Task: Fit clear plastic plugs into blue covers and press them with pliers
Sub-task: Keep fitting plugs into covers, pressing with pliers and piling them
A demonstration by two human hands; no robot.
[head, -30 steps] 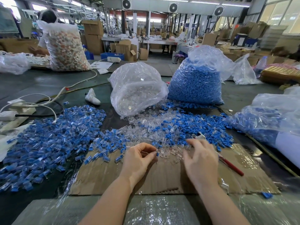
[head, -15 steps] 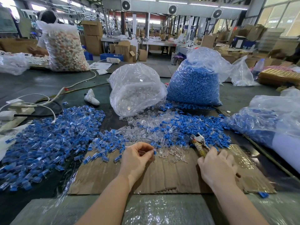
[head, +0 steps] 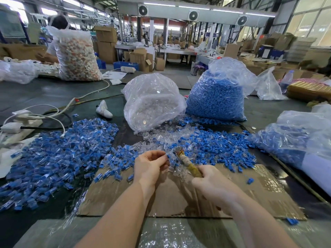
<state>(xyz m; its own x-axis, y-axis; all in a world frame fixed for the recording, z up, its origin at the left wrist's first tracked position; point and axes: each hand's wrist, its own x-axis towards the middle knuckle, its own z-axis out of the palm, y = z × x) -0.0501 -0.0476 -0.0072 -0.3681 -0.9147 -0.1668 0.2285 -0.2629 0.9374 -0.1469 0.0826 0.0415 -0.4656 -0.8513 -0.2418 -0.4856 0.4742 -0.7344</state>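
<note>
My left hand (head: 149, 164) pinches a small blue cover with a clear plug (head: 168, 156) at its fingertips, above the cardboard sheet (head: 259, 192). My right hand (head: 213, 183) grips the handles of the pliers (head: 187, 162), whose jaws point up and left toward that piece. Loose clear plugs (head: 161, 136) and loose blue covers (head: 215, 145) lie just beyond the hands. A big heap of assembled blue-and-clear pieces (head: 59, 154) covers the table on the left.
A bag of clear plugs (head: 152, 102) and a bag of blue covers (head: 216, 97) stand behind the piles. Another bag with blue parts (head: 295, 138) lies at right. Cables and a power strip (head: 12, 127) sit far left. A person sits behind a large bag (head: 77, 56) at the back left.
My right hand has picked up the pliers from the cardboard at right and brought their jaws left to the piece in my left hand, which lifted slightly.
</note>
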